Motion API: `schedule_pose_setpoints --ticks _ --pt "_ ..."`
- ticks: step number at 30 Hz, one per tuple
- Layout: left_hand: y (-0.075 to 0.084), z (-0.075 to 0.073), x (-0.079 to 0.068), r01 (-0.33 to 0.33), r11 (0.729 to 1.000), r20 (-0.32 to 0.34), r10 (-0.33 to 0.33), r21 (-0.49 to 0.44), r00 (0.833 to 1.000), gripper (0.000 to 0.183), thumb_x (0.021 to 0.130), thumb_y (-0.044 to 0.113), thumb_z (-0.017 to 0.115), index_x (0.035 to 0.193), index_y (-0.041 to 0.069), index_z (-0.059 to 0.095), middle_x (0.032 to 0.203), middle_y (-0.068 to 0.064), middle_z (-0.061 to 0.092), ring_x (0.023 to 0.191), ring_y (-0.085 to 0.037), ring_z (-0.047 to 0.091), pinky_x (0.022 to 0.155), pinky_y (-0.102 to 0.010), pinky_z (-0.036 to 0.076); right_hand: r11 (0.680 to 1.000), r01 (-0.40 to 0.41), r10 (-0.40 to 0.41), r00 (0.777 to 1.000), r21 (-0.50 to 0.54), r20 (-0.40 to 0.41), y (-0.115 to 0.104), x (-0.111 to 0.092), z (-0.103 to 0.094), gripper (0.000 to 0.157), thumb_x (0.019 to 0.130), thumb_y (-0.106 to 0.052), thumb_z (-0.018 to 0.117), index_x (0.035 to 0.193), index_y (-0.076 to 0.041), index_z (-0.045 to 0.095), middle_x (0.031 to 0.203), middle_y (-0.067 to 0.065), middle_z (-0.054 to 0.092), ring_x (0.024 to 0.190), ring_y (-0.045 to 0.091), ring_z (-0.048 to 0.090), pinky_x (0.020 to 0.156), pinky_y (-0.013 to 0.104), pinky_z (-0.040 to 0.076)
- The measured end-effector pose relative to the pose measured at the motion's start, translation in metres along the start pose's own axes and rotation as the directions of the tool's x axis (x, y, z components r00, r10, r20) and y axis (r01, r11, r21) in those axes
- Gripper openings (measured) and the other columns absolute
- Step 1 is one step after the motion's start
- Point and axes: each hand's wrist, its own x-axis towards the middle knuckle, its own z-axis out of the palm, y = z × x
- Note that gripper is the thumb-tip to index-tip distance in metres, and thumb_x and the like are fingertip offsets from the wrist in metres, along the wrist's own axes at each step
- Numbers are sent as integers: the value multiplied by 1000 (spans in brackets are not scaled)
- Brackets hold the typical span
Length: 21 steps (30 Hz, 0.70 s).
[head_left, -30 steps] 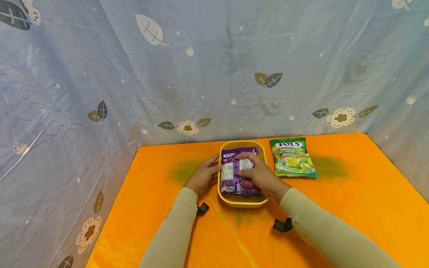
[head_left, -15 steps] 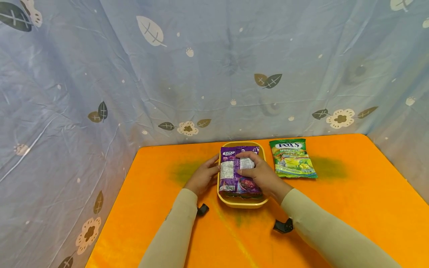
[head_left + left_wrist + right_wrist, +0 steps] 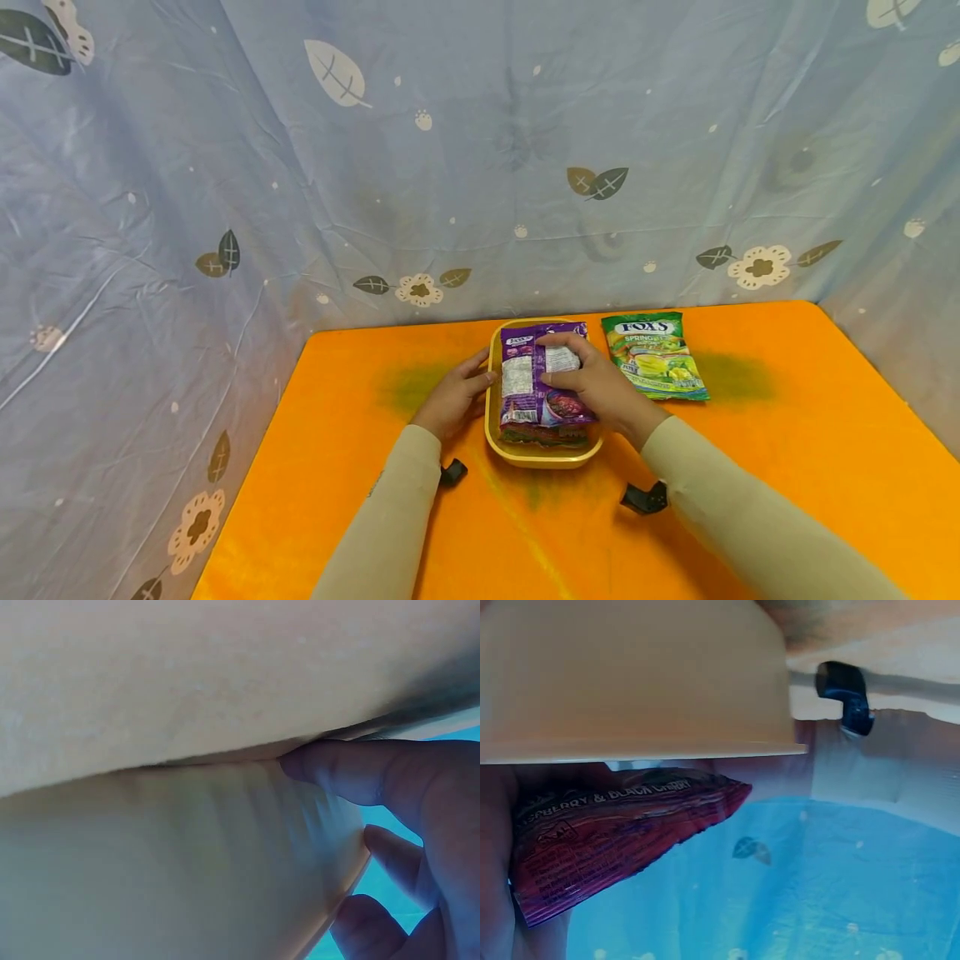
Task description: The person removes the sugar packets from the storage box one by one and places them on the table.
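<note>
A yellow plastic tub [image 3: 540,461] stands near the back of the table. My right hand [image 3: 603,392] grips the right side of a purple Fox's candy bag [image 3: 519,377], which is raised at the tub's rim. In the right wrist view the candy bag [image 3: 607,840] shows outside the tub's edge. Another bag [image 3: 542,435], greenish and mostly covered, lies inside the tub beneath it. My left hand [image 3: 450,400] rests against the tub's left side; in the left wrist view its fingers [image 3: 345,769] touch the outer wall.
A green Fox's candy bag [image 3: 652,354] lies flat on the orange table [image 3: 360,517], right of the tub. A patterned cloth curtain [image 3: 495,167] rises behind and at both sides. Black wrist pieces [image 3: 643,498] stick out by the sleeves.
My right hand and the purple candy bag have shifted up and to the right, showing more of the bag beneath. My left hand stays at the tub's side.
</note>
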Motion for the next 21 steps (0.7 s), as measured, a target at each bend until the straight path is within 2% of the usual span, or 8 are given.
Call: schedule_pose_setpoints --ticks 6,11,16,21 --pt "1 1 -1 -3 1000 13 3 -8 1000 53 100 20 53 149 32 36 140 -8 48 110 -30 60 88 -42 50 1000 -11 11 1000 4 -29 -3 -2 -14 53 89 -14 70 136 -31 50 134 16 38 100 38 61 76 49 54" --pt "2 1 -1 1 1000 9 -1 -16 1000 54 100 20 52 149 31 35 143 -9 45 112 -29 59 89 -42 50 1000 -5 5 999 6 -33 -3 -3 -22 53 89 -14 69 135 -32 51 135 15 37 99 39 62 75 51 54" --pt "2 2 0 8 1000 -2 -8 -7 1000 54 100 20 53 149 31 35 143 -8 44 112 -28 59 88 -42 50 999 35 -35 999 14 -19 -4 -4 -30 55 89 -13 69 136 -32 50 134 14 39 101 39 61 75 51 54" --pt "2 2 0 10 1000 -5 -10 0 1000 54 100 21 53 149 30 35 142 -9 46 111 -28 60 88 -41 50 997 77 -77 996 4 -38 -5 -3 -44 61 88 -14 70 141 -33 46 136 14 37 104 40 58 76 51 54"
